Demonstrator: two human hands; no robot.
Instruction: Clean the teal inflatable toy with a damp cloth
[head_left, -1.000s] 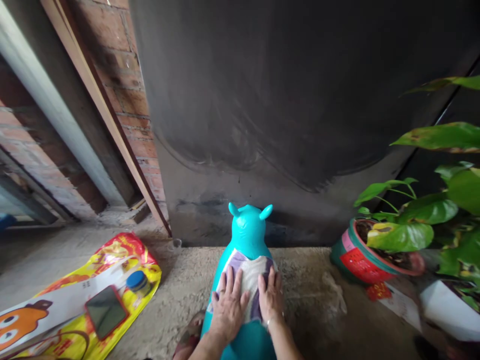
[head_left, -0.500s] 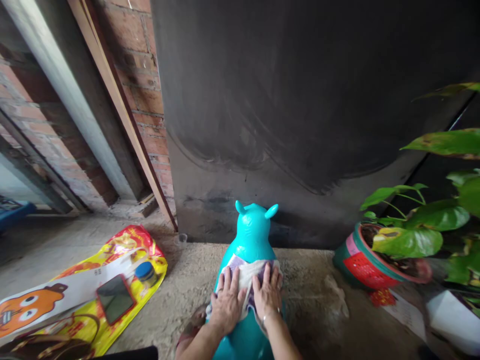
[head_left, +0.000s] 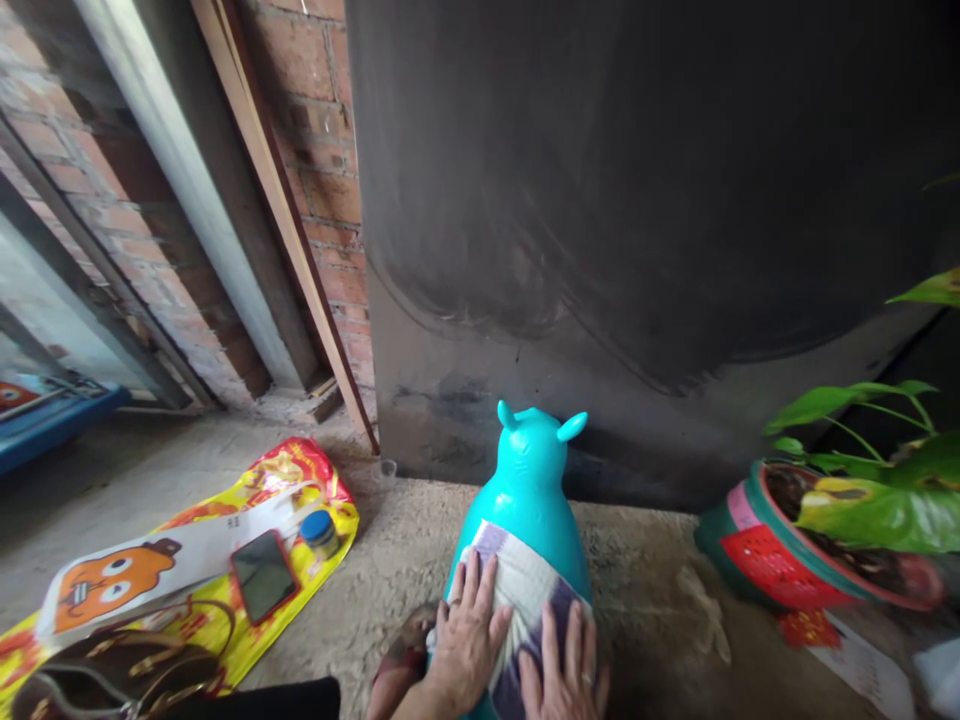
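Observation:
In the head view a turquoise inflatable animal toy (head_left: 525, 495) with two ears stands upright on the floor, its head toward the dark panel. Over its back lies a white and purple cloth (head_left: 525, 575). My left hand (head_left: 469, 635) rests on the cloth's left part, fingers extended. Lower on the right side, my right hand (head_left: 566, 665) presses the cloth with its fingers spread; the wrist is cut off by the frame. Both palms face down on the cloth, and the toy's lower body is hidden beneath them.
A yellow and red plastic sheet (head_left: 341, 520) on the left bears a phone (head_left: 264, 577), a blue-lidded jar (head_left: 320, 533) and a brown handbag (head_left: 112, 675). At right stands a potted plant (head_left: 750, 565). A dark panel (head_left: 600, 250) blocks the front.
My right hand has slid back and lower along the toy. The cloth is spread flatter, showing more white and purple. The camera view has shifted left.

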